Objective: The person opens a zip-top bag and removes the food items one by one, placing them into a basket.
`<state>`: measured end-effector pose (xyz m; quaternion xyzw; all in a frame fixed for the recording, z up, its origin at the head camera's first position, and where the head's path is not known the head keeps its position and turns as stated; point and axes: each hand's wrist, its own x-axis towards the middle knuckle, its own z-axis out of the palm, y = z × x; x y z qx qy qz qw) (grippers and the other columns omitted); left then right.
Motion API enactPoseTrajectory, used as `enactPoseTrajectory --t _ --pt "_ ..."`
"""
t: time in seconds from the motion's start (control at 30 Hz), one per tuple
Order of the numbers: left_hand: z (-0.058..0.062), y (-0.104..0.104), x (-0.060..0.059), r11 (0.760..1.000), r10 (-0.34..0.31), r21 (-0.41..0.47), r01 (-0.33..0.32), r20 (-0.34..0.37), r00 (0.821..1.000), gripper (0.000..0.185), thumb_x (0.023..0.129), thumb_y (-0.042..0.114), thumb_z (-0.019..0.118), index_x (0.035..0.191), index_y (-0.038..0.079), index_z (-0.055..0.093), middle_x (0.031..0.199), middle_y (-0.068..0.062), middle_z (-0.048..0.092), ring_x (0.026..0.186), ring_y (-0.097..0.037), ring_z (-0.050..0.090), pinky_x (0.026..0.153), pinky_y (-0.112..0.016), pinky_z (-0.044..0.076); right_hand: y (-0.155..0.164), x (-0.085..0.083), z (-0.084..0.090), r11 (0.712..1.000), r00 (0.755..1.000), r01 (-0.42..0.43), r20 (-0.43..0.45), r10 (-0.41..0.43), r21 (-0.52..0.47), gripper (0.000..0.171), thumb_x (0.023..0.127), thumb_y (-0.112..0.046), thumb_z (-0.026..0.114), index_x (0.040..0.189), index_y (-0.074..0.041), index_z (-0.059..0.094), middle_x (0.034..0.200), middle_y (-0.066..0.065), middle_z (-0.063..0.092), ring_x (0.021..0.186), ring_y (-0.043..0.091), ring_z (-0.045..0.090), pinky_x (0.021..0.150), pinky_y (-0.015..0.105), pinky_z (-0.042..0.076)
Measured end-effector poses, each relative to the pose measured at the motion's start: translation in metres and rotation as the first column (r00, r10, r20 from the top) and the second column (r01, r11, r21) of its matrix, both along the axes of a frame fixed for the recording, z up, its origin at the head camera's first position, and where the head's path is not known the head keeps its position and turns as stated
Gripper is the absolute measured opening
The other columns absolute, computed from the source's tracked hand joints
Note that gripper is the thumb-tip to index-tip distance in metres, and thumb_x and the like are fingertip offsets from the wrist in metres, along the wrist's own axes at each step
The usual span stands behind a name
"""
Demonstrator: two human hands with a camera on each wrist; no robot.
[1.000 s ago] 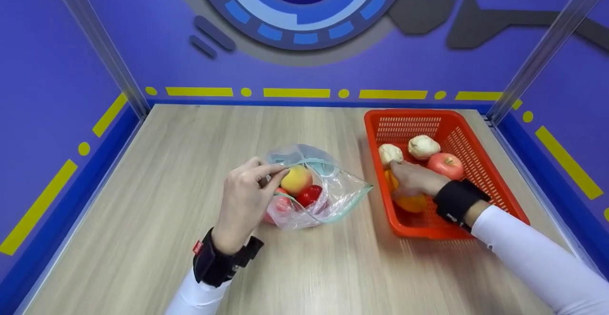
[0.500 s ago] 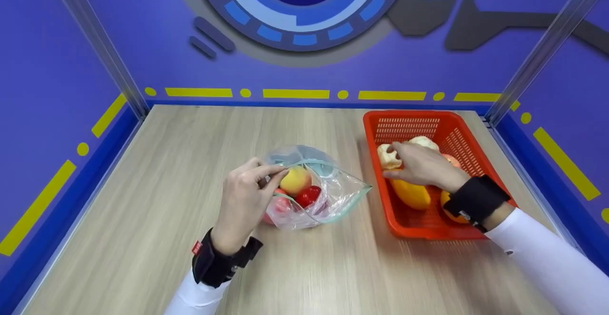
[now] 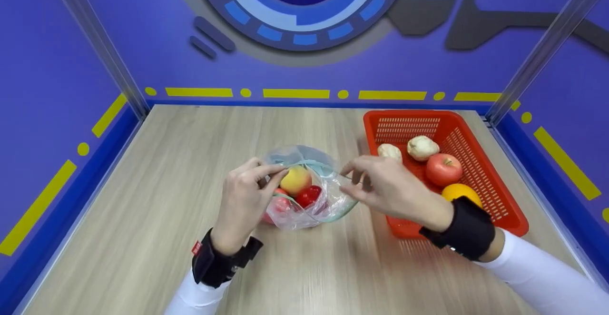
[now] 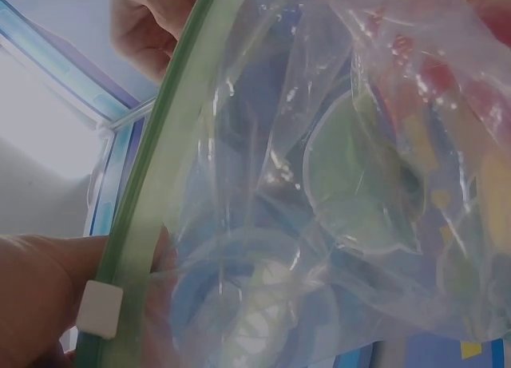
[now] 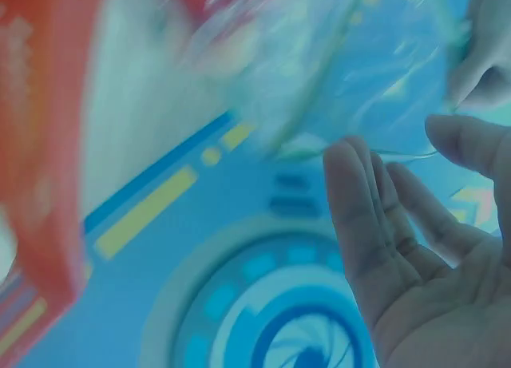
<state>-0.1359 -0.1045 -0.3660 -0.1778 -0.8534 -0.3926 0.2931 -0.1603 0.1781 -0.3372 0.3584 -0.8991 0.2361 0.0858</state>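
A clear zip bag [image 3: 335, 203] with a green zip edge lies on the table, its mouth spread. Inside are a yellow-red peach [image 3: 296, 180], a glossy red fruit [image 3: 309, 195] and a pinkish-red fruit [image 3: 281, 204]. My left hand [image 3: 240, 203] pinches the bag's edge between thumb and fingertips. In the left wrist view, a white slider [image 4: 100, 310] sits on the green zip strip [image 4: 152, 172] beside that hand. My right hand [image 3: 397, 189] is at the bag's right corner, thumb and fingers apart with nothing gripped; the right wrist view shows its fingers [image 5: 359, 216] extended near the edge.
A red perforated basket [image 3: 499, 186] stands on the right, partly behind my right hand. In it are two whitish lumpy pieces [image 3: 422, 148], a red apple [image 3: 443, 169] and an orange [image 3: 461, 194]. Blue panels [image 3: 304, 77] close off the table's back and sides.
My right hand has lifted out of the basket and moved left to the bag's corner, leaving a yellow mango behind, now hidden under the hand. My left hand has stayed put.
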Motion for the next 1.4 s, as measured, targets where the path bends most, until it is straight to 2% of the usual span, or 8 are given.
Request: enactPoseTrajectory --t 0.17,0.37,0.57,0.8,0.97,1.03,1.17,1.4 --pt "-0.001 0.000 0.000 1.000 0.003 -0.001 -0.003 -0.022 1.000 0.010 0.086 0.005 0.086 0.096 0.004 0.085 0.073 -0.005 0.067 0.061 -0.008 0.050 0.057 -0.018 0.039 -0.025 0.010 0.001 0.994 0.994 -0.099 0.050 0.101 -0.038 0.022 0.096 -0.023 0.080 0.110 -0.006 0.073 0.089 0.004 0.077 0.076 0.015 0.072 0.068 0.024 0.062" --pt "0.000 0.000 0.000 1.000 -0.002 -0.022 0.002 -0.037 0.999 0.010 0.087 0.006 0.085 0.097 0.004 0.085 0.075 -0.005 0.068 0.061 -0.008 0.051 0.057 -0.019 0.041 -0.055 -0.002 -0.008 0.988 0.985 -0.153 0.081 0.153 -0.008 0.023 0.097 -0.024 0.078 0.111 -0.006 0.074 0.093 0.006 0.078 0.076 0.016 0.071 0.070 0.023 0.061" --pt "0.000 0.000 0.000 0.999 0.001 -0.033 -0.002 -0.050 0.999 0.009 0.089 0.007 0.084 0.097 0.004 0.085 0.075 -0.004 0.068 0.061 -0.006 0.051 0.057 -0.018 0.041 -0.083 -0.021 -0.031 0.989 0.986 -0.109 0.139 0.094 0.102 0.028 0.098 -0.022 0.078 0.118 -0.003 0.072 0.105 0.011 0.078 0.088 0.023 0.073 0.081 0.031 0.063" --pt "0.000 0.000 0.001 1.000 -0.003 -0.024 0.002 -0.056 0.998 0.008 0.088 0.006 0.085 0.096 0.005 0.085 0.074 -0.003 0.067 0.061 -0.005 0.050 0.057 -0.019 0.040 -0.101 -0.037 -0.059 0.976 0.989 -0.060 0.146 0.029 0.210 0.030 0.099 -0.013 0.075 0.124 0.000 0.068 0.119 0.015 0.076 0.105 0.030 0.073 0.095 0.040 0.062" --pt "0.001 0.000 0.001 1.000 -0.003 -0.024 0.002 -0.043 0.999 0.009 0.087 0.006 0.085 0.096 0.006 0.085 0.074 -0.003 0.067 0.061 -0.007 0.051 0.057 -0.019 0.041 -0.112 -0.039 -0.070 0.927 0.987 0.067 0.111 -0.115 0.370 0.024 0.099 -0.011 0.073 0.121 -0.002 0.069 0.110 0.015 0.071 0.097 0.030 0.069 0.088 0.041 0.061" --pt "0.001 0.000 0.001 1.000 -0.007 -0.019 0.007 -0.036 0.999 0.009 0.087 0.006 0.085 0.096 0.005 0.085 0.074 -0.003 0.067 0.061 -0.008 0.053 0.057 -0.019 0.042 -0.113 -0.039 -0.074 0.906 0.987 0.093 0.079 -0.137 0.413 0.023 0.098 -0.010 0.073 0.119 -0.002 0.068 0.106 0.015 0.069 0.094 0.031 0.068 0.084 0.043 0.060" --pt "0.001 0.001 0.002 1.000 -0.017 -0.013 0.017 -0.013 1.000 0.010 0.087 0.007 0.086 0.097 0.005 0.085 0.075 -0.004 0.067 0.061 -0.009 0.053 0.058 -0.018 0.043 -0.111 -0.039 -0.080 0.884 0.991 0.088 0.046 -0.123 0.460 0.020 0.098 -0.007 0.072 0.115 -0.001 0.066 0.099 0.016 0.069 0.089 0.031 0.068 0.080 0.043 0.060" --pt "0.001 0.001 0.003 1.000 -0.022 -0.016 0.023 0.032 0.999 0.013 0.088 0.010 0.085 0.100 0.005 0.085 0.077 -0.005 0.068 0.063 -0.009 0.053 0.058 -0.017 0.043 -0.109 -0.041 -0.083 0.844 0.992 0.036 0.082 -0.095 0.535 0.019 0.102 -0.005 0.066 0.121 -0.001 0.064 0.108 0.018 0.067 0.086 0.027 0.063 0.078 0.040 0.060"
